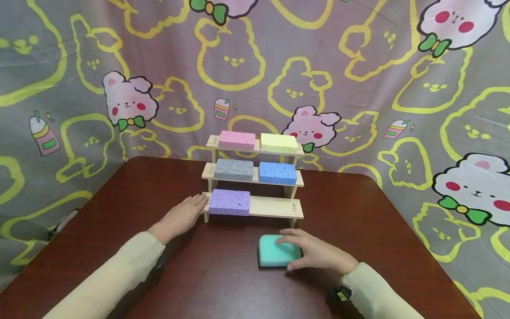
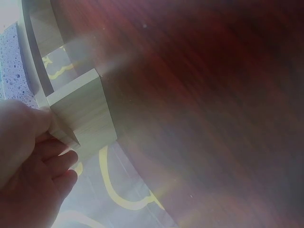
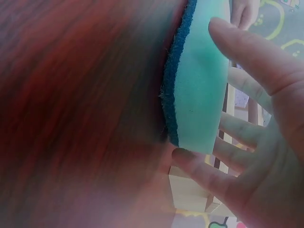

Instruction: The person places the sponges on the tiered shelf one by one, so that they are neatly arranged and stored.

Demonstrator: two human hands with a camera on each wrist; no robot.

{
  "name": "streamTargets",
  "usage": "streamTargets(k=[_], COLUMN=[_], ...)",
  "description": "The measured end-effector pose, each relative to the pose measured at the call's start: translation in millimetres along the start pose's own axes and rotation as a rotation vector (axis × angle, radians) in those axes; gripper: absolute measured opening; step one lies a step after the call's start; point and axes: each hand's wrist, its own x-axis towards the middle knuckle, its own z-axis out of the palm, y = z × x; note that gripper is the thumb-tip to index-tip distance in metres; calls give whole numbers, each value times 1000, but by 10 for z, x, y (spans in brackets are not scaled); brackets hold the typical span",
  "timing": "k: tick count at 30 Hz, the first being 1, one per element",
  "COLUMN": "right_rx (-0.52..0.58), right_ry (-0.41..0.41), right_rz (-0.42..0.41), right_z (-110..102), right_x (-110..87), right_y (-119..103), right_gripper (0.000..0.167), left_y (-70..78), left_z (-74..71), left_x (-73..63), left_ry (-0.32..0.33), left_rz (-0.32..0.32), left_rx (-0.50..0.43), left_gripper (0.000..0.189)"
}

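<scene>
My left hand (image 1: 181,219) touches the left end of the bottom shelf of a stepped wooden rack (image 1: 275,207), fingers fairly straight in the head view. In the left wrist view its fingertips are at the board's corner. A purple sponge (image 1: 229,202) lies on that shelf, beside the fingers. My right hand (image 1: 318,252) spreads over the right end of a turquoise scrub sponge (image 1: 275,252) on the table in front of the rack. One finger crosses the top, and the thumb is at the near side. In the right wrist view, the sponge's dark scouring layer (image 3: 173,80) faces the table.
A grey sponge (image 1: 234,169) and a blue sponge (image 1: 277,173) sit on the middle shelf. Above them are a pink sponge (image 1: 237,139) and a yellow sponge (image 1: 278,142). The rack stands on a dark red-brown table (image 1: 342,208), before a patterned curtain (image 1: 171,53).
</scene>
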Motion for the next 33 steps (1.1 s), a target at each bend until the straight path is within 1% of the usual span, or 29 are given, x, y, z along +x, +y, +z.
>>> streamTargets(k=[7, 14, 22, 26, 30, 33], right_rx=[-10, -11, -25, -40, -55, -61], right_ry=[1, 13, 28, 48, 84, 108], right_rz=[16, 9, 0, -29, -68, -82], right_z=[16, 5, 2, -15, -56, -97], right_x=[3, 9, 5, -1, -3, -5], right_y=[-2, -19, -9, -4, -18, -36], right_gripper=[49, 46, 44, 44, 45, 45], left_y=[2, 9, 3, -1, -5, -6], left_z=[2, -22, -15, -2, 1, -1], left_x=[-11, -13, -13, -9, -8, -7], left_ry=[-1, 21, 4, -4, -6, -9], left_rz=[-4, 11, -2, -4, -5, -7], left_rx=[-10, -7, -8, -6, -6, -7], left_gripper=[37, 36, 37, 37, 37, 38])
